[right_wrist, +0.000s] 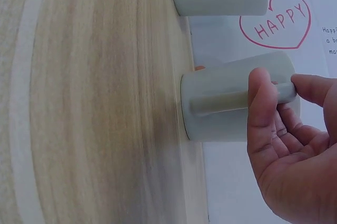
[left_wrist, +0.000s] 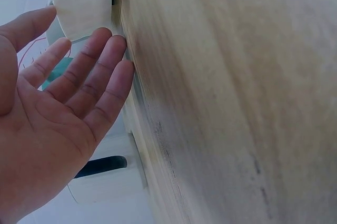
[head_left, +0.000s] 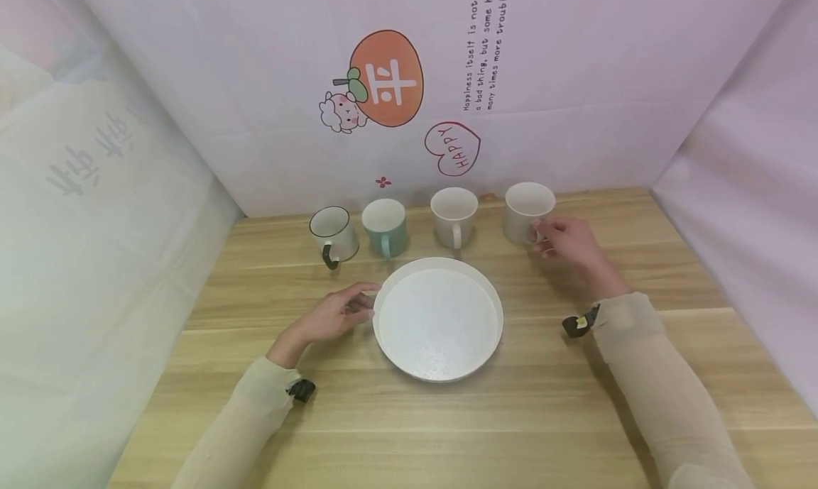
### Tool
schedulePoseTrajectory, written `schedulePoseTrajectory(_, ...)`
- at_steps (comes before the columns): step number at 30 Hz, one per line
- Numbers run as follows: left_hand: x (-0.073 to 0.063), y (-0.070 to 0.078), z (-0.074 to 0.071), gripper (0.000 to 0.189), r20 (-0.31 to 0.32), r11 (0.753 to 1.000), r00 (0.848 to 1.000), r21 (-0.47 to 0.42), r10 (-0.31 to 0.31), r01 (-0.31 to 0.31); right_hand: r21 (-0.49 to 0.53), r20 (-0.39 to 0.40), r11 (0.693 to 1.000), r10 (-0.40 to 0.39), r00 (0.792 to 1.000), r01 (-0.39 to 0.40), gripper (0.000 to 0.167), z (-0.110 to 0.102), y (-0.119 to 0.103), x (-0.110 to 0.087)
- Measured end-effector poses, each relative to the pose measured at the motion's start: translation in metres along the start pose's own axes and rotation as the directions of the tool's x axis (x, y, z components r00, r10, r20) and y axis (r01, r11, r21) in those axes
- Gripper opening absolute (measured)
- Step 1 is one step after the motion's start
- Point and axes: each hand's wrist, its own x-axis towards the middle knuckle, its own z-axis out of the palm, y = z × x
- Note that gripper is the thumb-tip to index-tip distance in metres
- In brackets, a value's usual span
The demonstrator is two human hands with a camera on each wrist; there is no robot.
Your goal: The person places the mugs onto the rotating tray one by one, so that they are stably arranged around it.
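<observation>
The rightmost mug (head_left: 522,212), plain white, is right of centre in the upper half of the head view, near where the desk (head_left: 511,432) meets a printed cloth (head_left: 268,91). It is upright: its long axis runs vertically, mouth up and base toward the desk. Its handle (right_wrist: 221,103) sticks out toward the bottom of the head frame, and the right hand (head_left: 567,240) grasps it there, forefinger curled against it and thumb at its upper end. In the right wrist view the mug's axis lies nearly level across the frame, base at left and mouth at right, with the handle running the same way.

At centre is a round white tray (head_left: 437,322), lying flat. The left hand (head_left: 335,313) is at its left rim, fingers loosely extended and grasping nothing; whether the fingertips touch the rim, I cannot tell.

Three more mugs stand upright in a row across the upper middle, left of the held one: a black-rimmed mug (head_left: 339,242) with a black handle, a teal mug (head_left: 395,237) and another white mug (head_left: 445,223). Their handles all point toward the bottom of the head frame.
</observation>
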Motion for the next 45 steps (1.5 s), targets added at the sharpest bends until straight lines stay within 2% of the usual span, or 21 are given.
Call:
schedulePoseTrajectory(6,0.0,-0.001,0.0,0.049,0.001,1.0,1.0,0.008,0.004,-0.004,0.006,-0.008,1.0,0.013,1.0,-0.013,0.039,0.001,-0.004,-0.003)
schedulePoseTrajectory(13,0.0,-0.002,0.0,0.049,-0.001,1.0,1.0,0.014,0.013,-0.013,0.004,-0.011,1.0,0.021,1.0,-0.021,0.047,0.002,-0.009,-0.005)
schedulePoseTrajectory(23,0.0,-0.005,0.0,0.05,0.002,1.0,1.0,0.006,0.016,-0.016,0.009,0.001,1.0,0.0,1.0,0.0,0.046,0.001,-0.014,-0.009)
schedulePoseTrajectory(33,0.0,-0.004,0.0,0.049,0.004,1.0,1.0,0.002,0.011,-0.012,-0.005,-0.039,1.0,-0.013,0.999,0.012,0.048,0.003,-0.004,-0.007)
schedulePoseTrajectory(45,0.0,-0.001,0.0,0.05,0.004,1.0,1.0,0.007,0.008,-0.008,-0.019,-0.066,1.0,0.013,0.998,-0.014,0.049,0.002,-0.002,-0.011)
